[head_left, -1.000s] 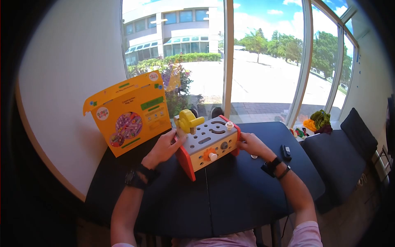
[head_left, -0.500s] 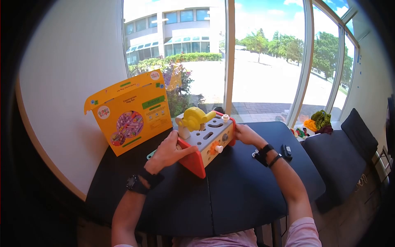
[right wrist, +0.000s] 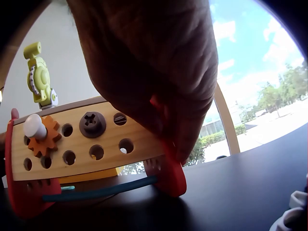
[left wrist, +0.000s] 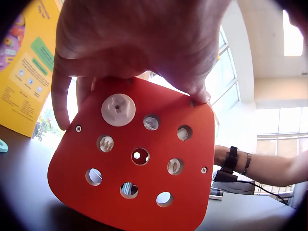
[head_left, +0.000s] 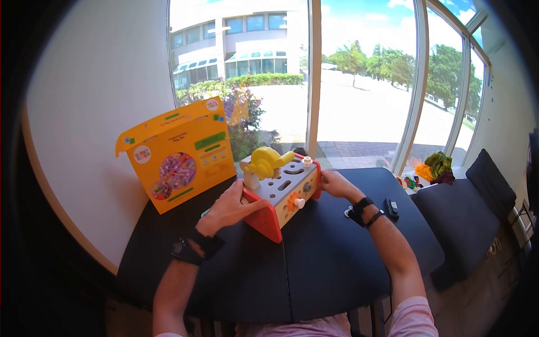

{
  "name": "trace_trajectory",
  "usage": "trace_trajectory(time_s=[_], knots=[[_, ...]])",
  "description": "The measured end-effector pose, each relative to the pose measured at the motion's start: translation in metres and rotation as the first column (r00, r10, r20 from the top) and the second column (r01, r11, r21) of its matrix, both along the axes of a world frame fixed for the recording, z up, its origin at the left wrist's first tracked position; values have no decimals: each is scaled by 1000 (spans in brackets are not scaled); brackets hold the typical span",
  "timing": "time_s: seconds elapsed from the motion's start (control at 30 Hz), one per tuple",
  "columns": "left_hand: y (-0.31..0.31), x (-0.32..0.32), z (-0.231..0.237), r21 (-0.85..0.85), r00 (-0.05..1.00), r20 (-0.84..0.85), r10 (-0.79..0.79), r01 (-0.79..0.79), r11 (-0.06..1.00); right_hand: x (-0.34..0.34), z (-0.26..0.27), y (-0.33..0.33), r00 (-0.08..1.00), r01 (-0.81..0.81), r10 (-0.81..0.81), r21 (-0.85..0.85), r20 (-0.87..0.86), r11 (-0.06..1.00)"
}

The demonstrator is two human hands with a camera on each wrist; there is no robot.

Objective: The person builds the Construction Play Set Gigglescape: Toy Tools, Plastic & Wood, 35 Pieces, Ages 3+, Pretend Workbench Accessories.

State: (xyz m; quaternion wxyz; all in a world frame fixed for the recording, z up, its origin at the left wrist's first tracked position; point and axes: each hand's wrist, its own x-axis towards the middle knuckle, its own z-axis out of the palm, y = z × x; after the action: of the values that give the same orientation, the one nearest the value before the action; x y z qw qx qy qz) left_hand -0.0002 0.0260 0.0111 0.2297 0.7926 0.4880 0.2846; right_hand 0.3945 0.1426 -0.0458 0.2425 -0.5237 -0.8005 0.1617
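A toy workbench with a grey top (head_left: 279, 186) and red end panels stands angled on the dark table. My left hand (head_left: 229, 208) grips its near red panel (left wrist: 159, 180), which has several round holes and a white disc (left wrist: 118, 109). My right hand (head_left: 338, 186) holds the far red panel (right wrist: 174, 175) between thumb and fingers. A yellow-green toy piece (head_left: 266, 163) rises from the top near my left hand. On the wooden front are an orange gear (right wrist: 44, 136) with a white peg (right wrist: 34, 126) and a grey screw head (right wrist: 92, 124).
A yellow box (head_left: 178, 160) stands at the back left by the wall. White pieces (right wrist: 293, 214) lie by my right wrist, with a small black object (head_left: 391, 208) farther right. Part of a teal piece (left wrist: 3, 146) shows at the left. A dark chair (head_left: 457, 216) adjoins the table.
The workbench has turned, its left end coming nearer to me and its right end moving away. Both hands moved with it, the left now over the red panel. Little differs over the last half second.
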Motion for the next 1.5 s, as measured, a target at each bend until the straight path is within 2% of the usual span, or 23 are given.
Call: trace_trajectory(time_s=[0.03, 0.13, 0.17, 0.27, 0.4, 0.43, 0.53, 0.63, 0.73, 0.83, 0.93, 1.03, 1.13, 1.23, 1.43, 1.5], knots=[[3, -8, 3, -16, 999, -3, -45, 45, 999, 1, 1, -8, 1000, -15, 16, 10, -22, 1000], [30, -46, -12, 44, 983, 137, 125, -132, 990, 11, 9, -22, 998, -2, 4, 33, -68, 999], [37, -62, -11, 12, 975, 169, 142, -146, 989, 18, 9, -25, 996, 14, -11, 35, -84, 999], [40, -98, -11, -49, 959, -66, 275, -278, 959, 39, 12, -34, 994, 0, 0, 0, -107, 1000], [49, -143, -56, 27, 882, -384, 274, -286, 958, 50, 25, -58, 996, 32, -36, -43, -82, 999], [57, -152, -75, 67, 870, -395, 296, -294, 953, 52, 26, -62, 996, 31, -36, -53, -81, 998], [55, -156, -88, 5, 838, -435, 329, -363, 932, 57, 28, -71, 996, 19, -24, -60, -81, 998], [64, -163, -95, -72, 841, -471, 267, -338, 938, 54, 35, -78, 997, -13, 10, -34, -80, 999], [62, -162, -95, -36, 865, -410, 289, -332, 943, 45, 49, -91, 997, -40, 39, -16, -64, 999], [58, -160, -86, -118, 871, -428, 241, -319, 940, 34, 60, -101, 995, -78, 78, -4, -56, 997], [62, -163, -81, -133, 869, -407, 282, -362, 923, 24, 70, -111, 992, -112, 113, 19, -57, 994], [55, -166, -87, 159, 857, -405, 318, -276, 948, 12, 79, -125, 981, -174, 177, 45, -80, 984], [53, -164, -97, 219, 912, -324, 252, -187, 958, -1, 83, -129, 970, -221, 228, 79, -85, 972], [58, -160, -99, 150, 866, -452, 212, -160, 976, -10, 87, -139, 964, -249, 256, 95, -69, 964], [55, -153, -86, 23, 868, -444, 222, -237, 971, -22, 101, -157, 945, -326, 325, 112, 26, 939], [54, -159, -89, 51, 875, -453, 172, -167, 985, -24, 101, -161, 933, -358, 358, 136, 31, 924]])
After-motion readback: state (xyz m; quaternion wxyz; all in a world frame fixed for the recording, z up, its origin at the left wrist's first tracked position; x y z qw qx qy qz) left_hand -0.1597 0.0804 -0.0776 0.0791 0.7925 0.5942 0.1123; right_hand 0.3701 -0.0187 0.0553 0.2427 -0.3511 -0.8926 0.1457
